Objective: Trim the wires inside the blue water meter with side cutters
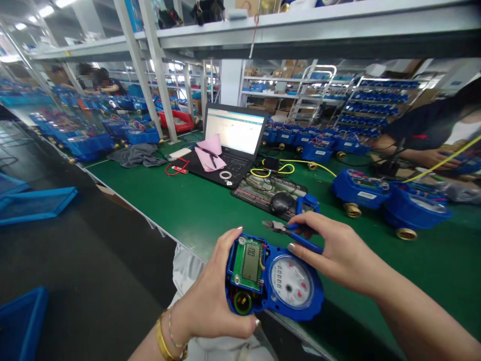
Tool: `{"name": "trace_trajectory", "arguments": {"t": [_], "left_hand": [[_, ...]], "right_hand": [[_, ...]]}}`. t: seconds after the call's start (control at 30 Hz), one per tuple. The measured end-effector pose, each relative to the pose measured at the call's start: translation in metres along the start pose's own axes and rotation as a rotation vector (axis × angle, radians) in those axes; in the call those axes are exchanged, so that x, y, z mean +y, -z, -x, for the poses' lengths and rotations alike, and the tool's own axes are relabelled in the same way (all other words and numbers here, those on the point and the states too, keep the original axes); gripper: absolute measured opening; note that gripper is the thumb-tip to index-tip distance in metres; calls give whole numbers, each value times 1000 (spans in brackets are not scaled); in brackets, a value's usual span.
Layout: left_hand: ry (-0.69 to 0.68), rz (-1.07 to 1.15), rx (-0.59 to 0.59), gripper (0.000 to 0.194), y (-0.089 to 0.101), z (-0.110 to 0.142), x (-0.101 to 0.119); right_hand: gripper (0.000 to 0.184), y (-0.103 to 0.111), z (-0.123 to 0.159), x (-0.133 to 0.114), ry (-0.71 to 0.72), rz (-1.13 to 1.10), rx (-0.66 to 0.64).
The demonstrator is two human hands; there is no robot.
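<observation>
My left hand [210, 296] is wrapped round the left end of a blue water meter [276, 306], held at the table's front edge. The meter's housing lies open, showing a green circuit board with a small LCD screen [251, 261]; beside it sits a round dial [290, 282] with red pointers. Just above the dial, my right hand [338, 250] is closed on cutting pliers [293, 235] with blue handles. Their metal jaws point left, over the green tabletop and apart from the meter.
A black laptop [229, 145] with pink paper [209, 153] on it stands behind. Near my right hand are a mouse [282, 202] and blue meters [361, 189]. Another person's arm [421, 155] is at the right. A grey cloth [137, 155] lies left, and a shelf [319, 30] hangs overhead.
</observation>
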State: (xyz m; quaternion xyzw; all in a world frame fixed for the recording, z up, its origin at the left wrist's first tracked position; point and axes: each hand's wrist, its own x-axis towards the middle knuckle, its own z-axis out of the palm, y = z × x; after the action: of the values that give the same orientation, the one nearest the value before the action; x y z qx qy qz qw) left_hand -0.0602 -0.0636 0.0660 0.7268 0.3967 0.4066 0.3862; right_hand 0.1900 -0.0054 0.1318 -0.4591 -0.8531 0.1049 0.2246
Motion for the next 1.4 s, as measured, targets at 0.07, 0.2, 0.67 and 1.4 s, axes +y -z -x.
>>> {"name": "trace_trajectory", "arguments": {"t": [0.07, 0.2, 0.67, 1.4], "left_hand": [[-2, 3, 3, 109, -1, 2, -1], [-23, -19, 11, 109, -2, 5, -2], [-63, -293, 339, 111, -42, 10, 5], [-53, -426, 437, 113, -59, 14, 8]], "right_hand": [[25, 4, 6, -4, 45, 97, 25], [25, 12, 11, -9, 104, 249, 53], [27, 14, 15, -26, 51, 311, 69], [21, 4, 33, -20, -35, 219, 149]]}}
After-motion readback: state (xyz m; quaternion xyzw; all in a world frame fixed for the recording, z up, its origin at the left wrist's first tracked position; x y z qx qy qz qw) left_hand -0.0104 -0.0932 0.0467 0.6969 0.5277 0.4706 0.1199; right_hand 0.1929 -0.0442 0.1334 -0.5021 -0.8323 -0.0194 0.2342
